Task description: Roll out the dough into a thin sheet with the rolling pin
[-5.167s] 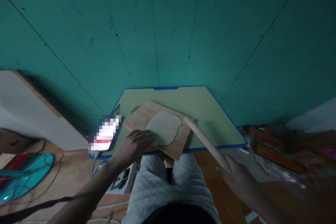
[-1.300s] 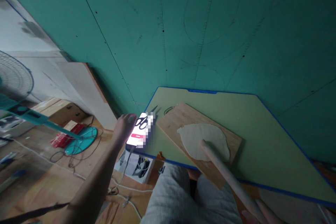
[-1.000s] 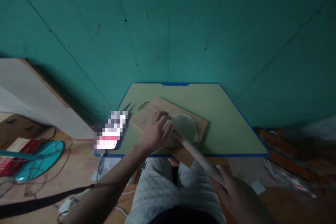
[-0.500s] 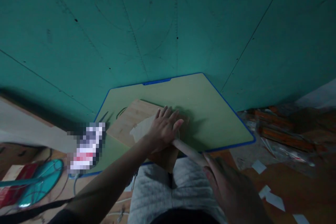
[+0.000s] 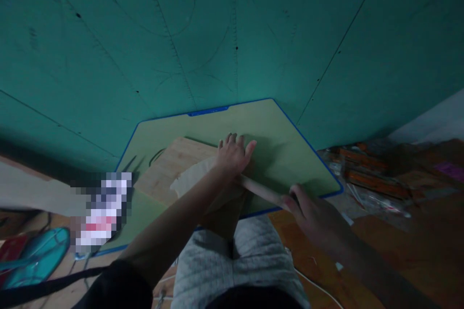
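A flat, pale sheet of dough [image 5: 192, 177] lies on a wooden cutting board [image 5: 154, 178], with my left forearm crossing over part of it. My left hand [image 5: 234, 154] is near the board's right side, palm down and fingers stretched out and apart. Under its heel runs the far end of a pale rolling pin [image 5: 261, 190], so that end is hidden. At the near right end, my right hand [image 5: 308, 210] is closed around the pin.
The cutting board rests on a pale, blue-edged folding table [image 5: 286, 140] against a green wall [image 5: 217, 24]. A pixelated object [image 5: 103, 212] is at the table's left. A turquoise stool [image 5: 39, 256] and wrapped packages [image 5: 377, 178] are on either side.
My left hand has shifted forward, away from my body, to the far side of the dough. My right hand has moved forward with the rolling pin. The whole view has shifted slightly.
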A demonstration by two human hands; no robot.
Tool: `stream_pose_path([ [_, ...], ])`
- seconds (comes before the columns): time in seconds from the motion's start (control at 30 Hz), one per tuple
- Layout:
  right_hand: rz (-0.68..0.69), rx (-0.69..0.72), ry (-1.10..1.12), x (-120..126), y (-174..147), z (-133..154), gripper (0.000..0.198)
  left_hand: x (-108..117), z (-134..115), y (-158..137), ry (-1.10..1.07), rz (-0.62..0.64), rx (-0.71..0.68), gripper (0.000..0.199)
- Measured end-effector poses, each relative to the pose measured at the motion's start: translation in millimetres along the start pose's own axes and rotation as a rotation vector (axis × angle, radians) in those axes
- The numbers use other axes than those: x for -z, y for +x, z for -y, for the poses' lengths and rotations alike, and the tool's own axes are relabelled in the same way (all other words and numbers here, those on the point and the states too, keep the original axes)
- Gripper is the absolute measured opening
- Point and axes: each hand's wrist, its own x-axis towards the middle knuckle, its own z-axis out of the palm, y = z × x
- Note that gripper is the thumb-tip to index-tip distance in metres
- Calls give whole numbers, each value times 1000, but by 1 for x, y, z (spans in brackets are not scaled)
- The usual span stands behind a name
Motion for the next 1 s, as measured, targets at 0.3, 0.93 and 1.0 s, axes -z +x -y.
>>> stream_pose_path([
  [0.3, -65, 115, -232, -19, -29, 32, 31, 11, 20, -51, -19, -12, -184, 39],
  [0.93, -125, -167, 456, -24, -48, -27, 47, 7, 26, -88, 170, -11, -72, 69],
  [1.0, -122, -161, 464, -22, -47, -24, 46, 12, 38, -87, 130, 30, -202, 71],
])
